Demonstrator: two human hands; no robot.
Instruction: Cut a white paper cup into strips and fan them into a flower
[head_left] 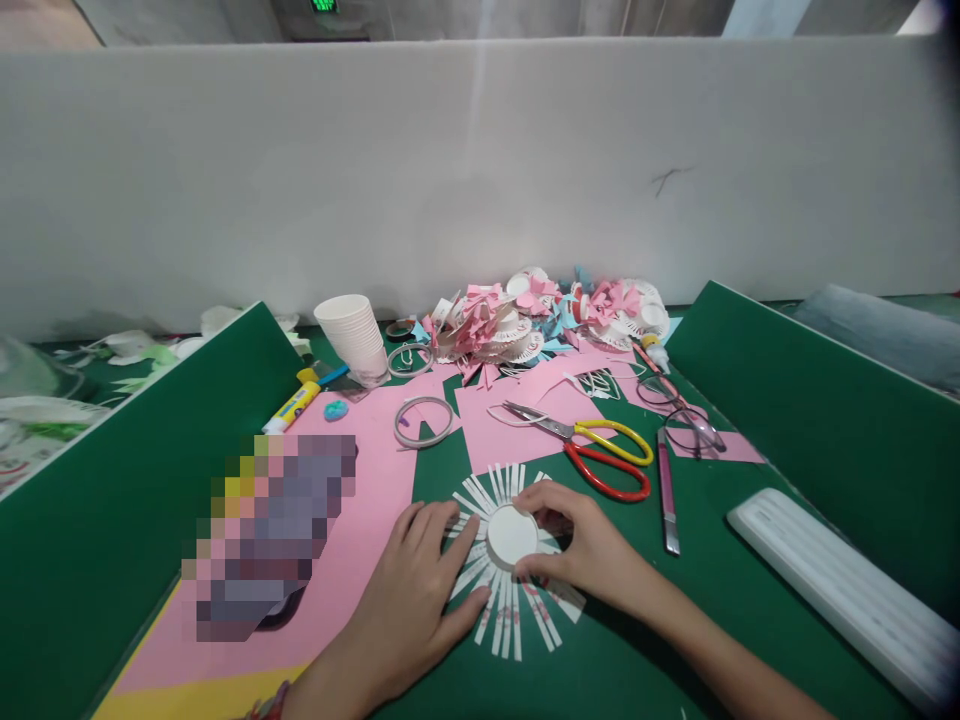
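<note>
A white paper cup point(513, 538), its wall cut into many narrow strips, lies splayed on the green table with its round base in the middle. My right hand point(564, 535) has thumb and fingers closed around the rim of that base. On the left side of the cup, my left hand point(421, 580) rests with fingers stretched over some strips. Some strips are hidden under both hands. Just beyond the cup lie scissors point(570, 435) with one yellow and one red handle, on pink paper point(487, 450).
A stack of paper cups point(352, 335) leans at the back left, near a glue stick point(292, 406) and a tape ring point(424, 422). Finished cut-paper pieces point(525, 320) are heaped by the wall. A utility knife point(667, 490), glasses point(694, 430) and a long white case point(840, 590) lie right.
</note>
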